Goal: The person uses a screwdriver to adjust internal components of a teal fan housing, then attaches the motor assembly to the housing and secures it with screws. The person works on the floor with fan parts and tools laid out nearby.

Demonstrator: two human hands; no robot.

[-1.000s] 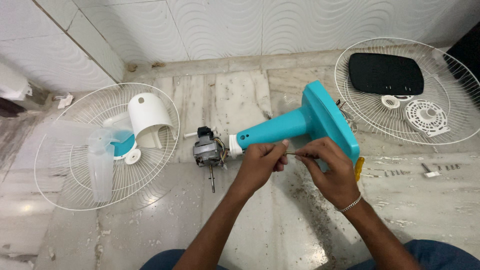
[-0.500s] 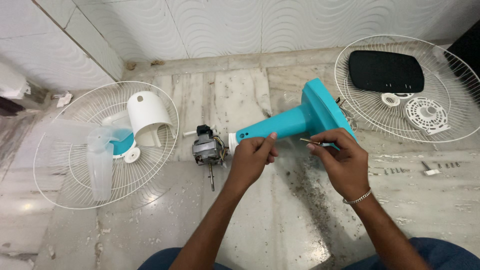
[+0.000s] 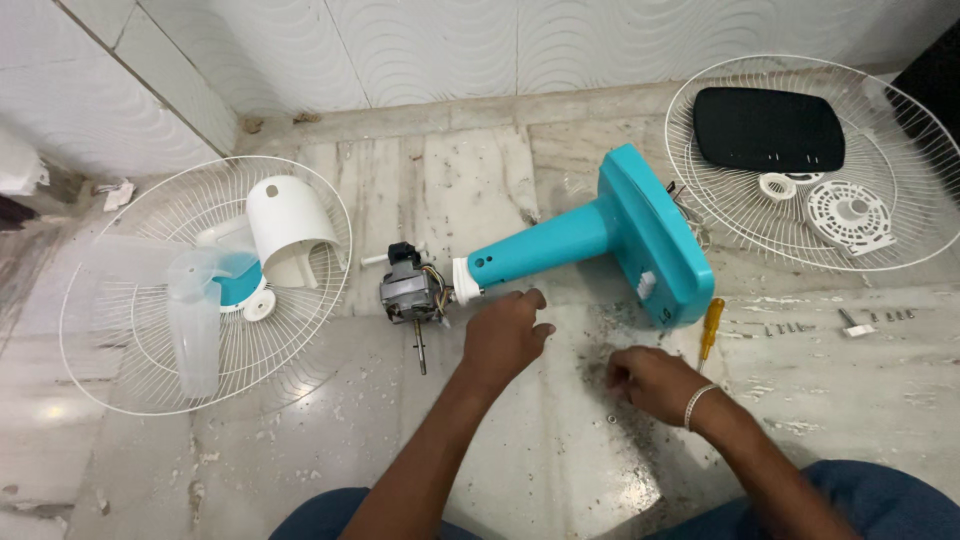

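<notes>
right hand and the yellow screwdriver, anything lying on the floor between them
In the head view, nothing solid lies between the right hand and the yellow screwdriver: just a short stretch of marble floor speckled with dark grit. The hand and the tool are apart.

A teal plastic fan stand body point(image 3: 610, 245), a round neck widening into a flat rectangular base, lies on its side on the marble floor point(image 3: 500, 470), base toward the right. A white collar caps its narrow left end, touching a small grey metal fan motor point(image 3: 410, 295) with coloured wires, whose thin shaft points down toward the person.
</notes>
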